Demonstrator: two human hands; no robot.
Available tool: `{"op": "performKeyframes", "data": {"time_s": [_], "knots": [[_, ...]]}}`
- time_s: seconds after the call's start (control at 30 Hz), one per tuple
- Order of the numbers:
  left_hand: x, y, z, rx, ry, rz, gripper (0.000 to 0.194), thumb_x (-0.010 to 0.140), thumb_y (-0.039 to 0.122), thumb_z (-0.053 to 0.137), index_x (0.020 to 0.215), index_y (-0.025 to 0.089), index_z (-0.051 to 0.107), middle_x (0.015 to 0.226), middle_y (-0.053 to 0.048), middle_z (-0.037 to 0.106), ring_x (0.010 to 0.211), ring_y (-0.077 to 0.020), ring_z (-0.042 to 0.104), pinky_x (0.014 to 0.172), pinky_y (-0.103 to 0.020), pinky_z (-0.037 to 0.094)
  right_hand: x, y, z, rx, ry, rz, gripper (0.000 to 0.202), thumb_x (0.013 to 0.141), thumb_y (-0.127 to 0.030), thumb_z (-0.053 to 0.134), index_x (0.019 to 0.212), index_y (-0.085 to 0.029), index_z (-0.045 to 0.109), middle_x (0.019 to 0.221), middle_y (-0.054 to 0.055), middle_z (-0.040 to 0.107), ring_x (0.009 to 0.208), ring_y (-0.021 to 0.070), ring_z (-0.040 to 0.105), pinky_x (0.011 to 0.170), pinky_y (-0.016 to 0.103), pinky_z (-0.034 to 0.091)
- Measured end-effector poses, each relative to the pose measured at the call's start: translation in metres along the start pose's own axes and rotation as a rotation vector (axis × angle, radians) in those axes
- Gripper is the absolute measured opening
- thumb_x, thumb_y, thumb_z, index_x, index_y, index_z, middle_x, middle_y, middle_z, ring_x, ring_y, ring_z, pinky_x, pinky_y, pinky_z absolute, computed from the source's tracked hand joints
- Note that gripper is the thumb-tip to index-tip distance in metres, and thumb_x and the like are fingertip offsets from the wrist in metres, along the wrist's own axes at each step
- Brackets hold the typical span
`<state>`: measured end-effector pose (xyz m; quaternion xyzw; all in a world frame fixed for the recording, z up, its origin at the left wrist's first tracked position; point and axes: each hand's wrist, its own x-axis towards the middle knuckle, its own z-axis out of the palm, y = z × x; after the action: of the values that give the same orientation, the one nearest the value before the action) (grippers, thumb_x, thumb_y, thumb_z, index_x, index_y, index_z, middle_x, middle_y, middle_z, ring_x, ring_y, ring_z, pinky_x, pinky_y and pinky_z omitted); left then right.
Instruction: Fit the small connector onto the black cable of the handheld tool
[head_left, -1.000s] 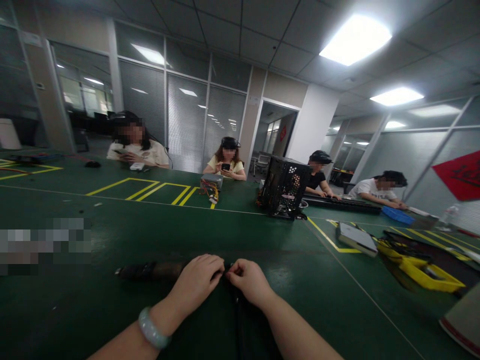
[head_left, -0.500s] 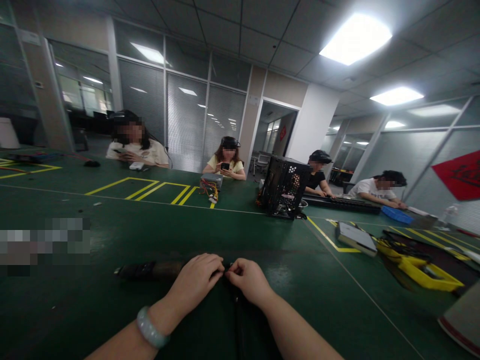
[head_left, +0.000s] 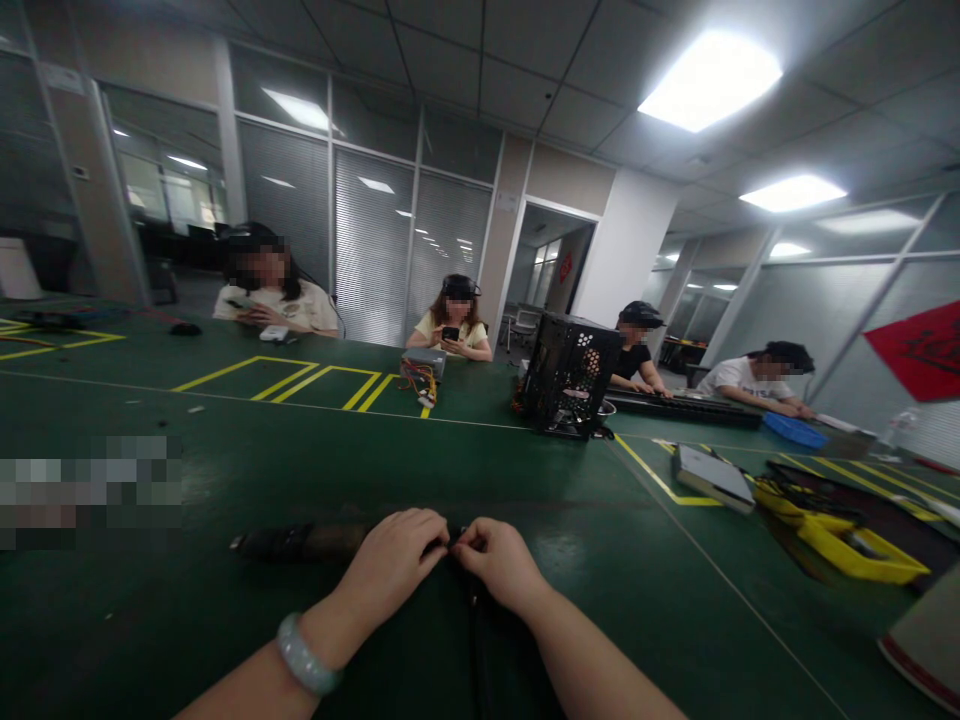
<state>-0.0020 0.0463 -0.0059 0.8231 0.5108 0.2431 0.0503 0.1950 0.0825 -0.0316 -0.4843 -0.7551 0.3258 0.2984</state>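
Note:
A dark, cylindrical electric screwdriver (head_left: 311, 542) lies on its side on the green table, its narrow metal tip toward the left. My left hand (head_left: 401, 550) is closed over its right-hand end, fingers curled, and hides that part. Just beside it, my right hand (head_left: 495, 560) pinches thumb and fingers together at the black cable (head_left: 475, 640), close to the tool's tail. From between the hands this cable runs down toward the near edge. The fingertips of both hands nearly meet, and the small part between them is too dark to make out.
Ahead stands a black computer case (head_left: 574, 375), with a power supply (head_left: 422, 365) and its loose wires to its left. At right are a silver box-shaped drive (head_left: 712, 478), a yellow tray (head_left: 862, 550) and a blue tray (head_left: 793, 430). Several people sit along the far side.

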Motion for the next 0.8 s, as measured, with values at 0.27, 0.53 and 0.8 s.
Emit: {"op": "performKeyframes", "data": {"time_s": [0.27, 0.53, 0.8], "knots": [[0.0003, 0.0057, -0.0008, 0.008, 0.009, 0.033, 0.017, 0.083, 0.011, 0.050, 0.089, 0.022, 0.059, 0.094, 0.000, 0.061, 0.089, -0.0180, 0.056, 0.082, -0.032, 0.042, 0.0010, 0.0038, 0.0010, 0.015, -0.012, 0.000, 0.012, 0.080, -0.030, 0.064, 0.081, -0.019, 0.067, 0.074, 0.000, 0.068, 0.064, 0.0125, 0.059, 0.054, 0.020, 0.038], [0.0000, 0.0090, 0.0004, 0.007, 0.025, 0.075, 0.021, 0.080, 0.005, 0.046, 0.085, 0.021, 0.057, 0.092, -0.001, 0.059, 0.090, -0.0179, 0.054, 0.082, -0.033, 0.042, 0.0016, 0.0035, 0.0017, 0.000, 0.000, 0.002, 0.009, 0.079, -0.027, 0.064, 0.080, -0.018, 0.067, 0.076, 0.000, 0.069, 0.066, 0.0124, 0.060, 0.057, 0.020, 0.038], [0.0015, 0.0071, -0.0004, -0.034, 0.035, 0.139, 0.024, 0.083, 0.007, 0.050, 0.096, 0.024, 0.060, 0.097, 0.001, 0.063, 0.093, -0.0181, 0.057, 0.090, -0.037, 0.042, 0.0014, 0.0029, 0.0014, -0.008, 0.012, -0.023, 0.012, 0.080, -0.030, 0.065, 0.079, -0.018, 0.066, 0.075, 0.000, 0.068, 0.066, 0.0125, 0.059, 0.057, 0.020, 0.038]]}}
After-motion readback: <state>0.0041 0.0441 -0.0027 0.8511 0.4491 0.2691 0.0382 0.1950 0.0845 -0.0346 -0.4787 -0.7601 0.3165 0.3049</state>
